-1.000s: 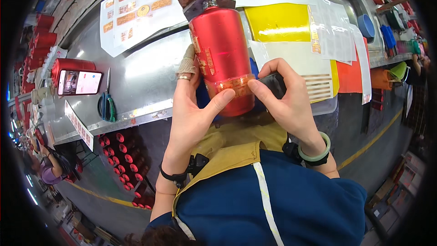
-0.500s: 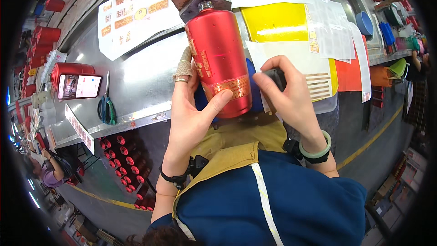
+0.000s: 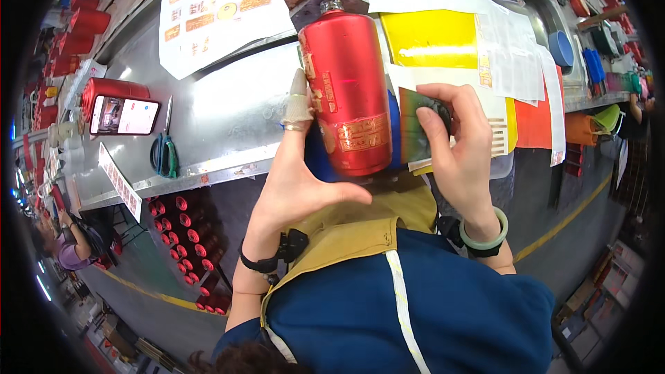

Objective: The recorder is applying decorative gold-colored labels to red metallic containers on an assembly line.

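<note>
A red metallic bottle [image 3: 348, 76] lies on its side, its neck against a metal holder [image 3: 331, 4] and its base towards me. Gold decals [image 3: 359, 134] sit on its lower body and left side. My left hand [image 3: 296, 159] is open along the bottle's left side, its wrapped finger beside the surface and its thumb stretched out below the base. How far the fingers touch the bottle is partly hidden. To the right, my right hand [image 3: 463, 135] pinches a flat dark-green scraper [image 3: 415, 121], held apart from the bottle. Something blue beneath the bottle is mostly hidden.
Decal sheets [image 3: 215, 17] lie at the left, near scissors [image 3: 165, 149] and a phone [image 3: 125, 115] leaning on another red bottle [image 3: 114, 90]. Yellow sheets [image 3: 429, 38] and papers cover the right. A blue cup [image 3: 560, 48] stands beyond. Red bottles [image 3: 183, 235] stand below the table edge.
My left thumb has lifted off the bottle's lower decal and moved down. My right hand has turned, so the scraper's flat face shows. The whole view has shifted slightly.
</note>
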`<state>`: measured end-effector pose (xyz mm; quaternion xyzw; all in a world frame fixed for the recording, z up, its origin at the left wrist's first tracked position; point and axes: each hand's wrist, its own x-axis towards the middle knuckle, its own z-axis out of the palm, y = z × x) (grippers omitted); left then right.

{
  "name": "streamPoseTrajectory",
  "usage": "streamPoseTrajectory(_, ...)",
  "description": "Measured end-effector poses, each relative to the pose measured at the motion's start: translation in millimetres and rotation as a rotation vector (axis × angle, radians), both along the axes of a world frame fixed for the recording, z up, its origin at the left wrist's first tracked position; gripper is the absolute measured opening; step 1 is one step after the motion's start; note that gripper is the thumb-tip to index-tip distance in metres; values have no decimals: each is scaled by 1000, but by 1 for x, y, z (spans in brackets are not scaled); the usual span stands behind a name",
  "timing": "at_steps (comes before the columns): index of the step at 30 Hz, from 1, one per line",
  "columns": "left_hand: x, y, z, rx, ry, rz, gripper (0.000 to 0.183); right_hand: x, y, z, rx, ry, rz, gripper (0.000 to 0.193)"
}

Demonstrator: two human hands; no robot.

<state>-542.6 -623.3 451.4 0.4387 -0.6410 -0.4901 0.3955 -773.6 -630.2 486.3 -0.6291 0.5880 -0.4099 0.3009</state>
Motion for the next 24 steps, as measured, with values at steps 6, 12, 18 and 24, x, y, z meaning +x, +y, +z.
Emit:
streamPoseTrajectory(6,-2,12,-17,-100,-319,134,113,20,5,-4,61,-137,120,19)
streamPoseTrajectory(12,-9,13,-5,-219,-171,247,106,8,6,-2,141,-293,52,18)
streamPoseTrajectory(18,-7,16,-7,-204,-167,228,105,0,1,-15,85,-223,-22,16)
streamPoseTrajectory(24,1,13,-13,-167,-202,119,107,4,3,-6,65,-349,40,17)
